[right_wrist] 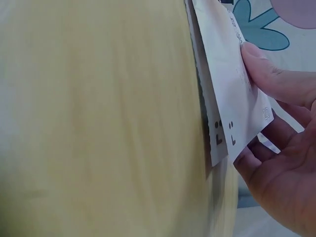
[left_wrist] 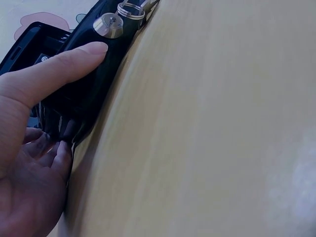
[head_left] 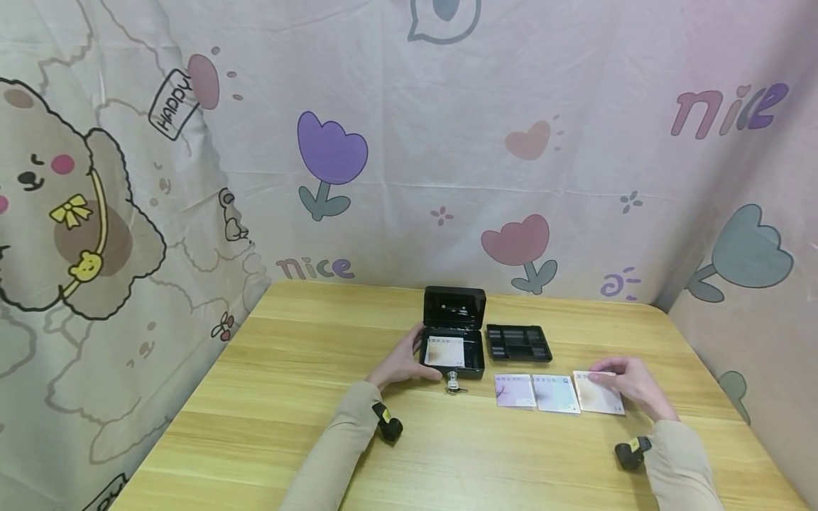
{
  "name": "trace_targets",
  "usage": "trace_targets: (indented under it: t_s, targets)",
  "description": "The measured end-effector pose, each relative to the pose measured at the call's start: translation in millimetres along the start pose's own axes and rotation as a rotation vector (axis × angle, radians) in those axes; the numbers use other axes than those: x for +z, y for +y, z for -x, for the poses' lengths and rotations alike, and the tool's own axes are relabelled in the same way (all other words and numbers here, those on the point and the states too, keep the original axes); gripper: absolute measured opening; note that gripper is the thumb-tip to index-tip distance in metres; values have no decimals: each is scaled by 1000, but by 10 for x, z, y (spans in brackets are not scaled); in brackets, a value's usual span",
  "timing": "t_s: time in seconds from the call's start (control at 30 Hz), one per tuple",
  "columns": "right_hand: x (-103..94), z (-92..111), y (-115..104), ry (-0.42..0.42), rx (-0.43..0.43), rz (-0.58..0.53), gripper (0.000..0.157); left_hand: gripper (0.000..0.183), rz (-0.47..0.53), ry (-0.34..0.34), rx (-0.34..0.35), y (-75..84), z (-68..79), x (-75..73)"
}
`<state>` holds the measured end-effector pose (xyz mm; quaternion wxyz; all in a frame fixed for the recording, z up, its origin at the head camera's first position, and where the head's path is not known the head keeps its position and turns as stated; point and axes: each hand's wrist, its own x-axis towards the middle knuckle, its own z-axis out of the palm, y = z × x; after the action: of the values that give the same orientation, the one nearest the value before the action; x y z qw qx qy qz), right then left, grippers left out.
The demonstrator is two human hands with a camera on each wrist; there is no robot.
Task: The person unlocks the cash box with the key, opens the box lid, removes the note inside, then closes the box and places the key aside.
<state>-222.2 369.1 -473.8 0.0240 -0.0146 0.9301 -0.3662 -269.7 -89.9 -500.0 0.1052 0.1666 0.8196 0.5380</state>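
A black cash box (head_left: 474, 372) stands with its lid raised, a pale banknote (head_left: 445, 352) lying inside. My left hand (head_left: 404, 362) grips its left front corner, thumb on the front wall near the lock (left_wrist: 108, 24) and fingers at the side. On the right, my right hand (head_left: 633, 385) pinches a brownish banknote (right_wrist: 232, 84), thumb on top and fingers beneath. In the right wrist view its near edge is lifted off another sheet (right_wrist: 216, 148) below. Beside it lie a bluish banknote (head_left: 556, 394) and a purplish banknote (head_left: 514, 392).
Keys on a ring (head_left: 455, 387) hang at the lock. A black compartment tray (head_left: 520, 359) lies right of the box, behind the banknotes. The wooden table (head_left: 268, 419) ends at a printed cloth backdrop (head_left: 409, 241).
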Motion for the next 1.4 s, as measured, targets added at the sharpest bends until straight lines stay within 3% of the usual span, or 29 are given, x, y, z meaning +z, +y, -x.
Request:
trace_targets:
  t_s: [0.63,1.4]
  targets:
    - [61,-89,6,-57,-63,88,16,124,-2,-5,-9,9,-13,9]
    - [72,-120,-13,-51,-59,139,18,124,-6,-5,7,-12,-13,2]
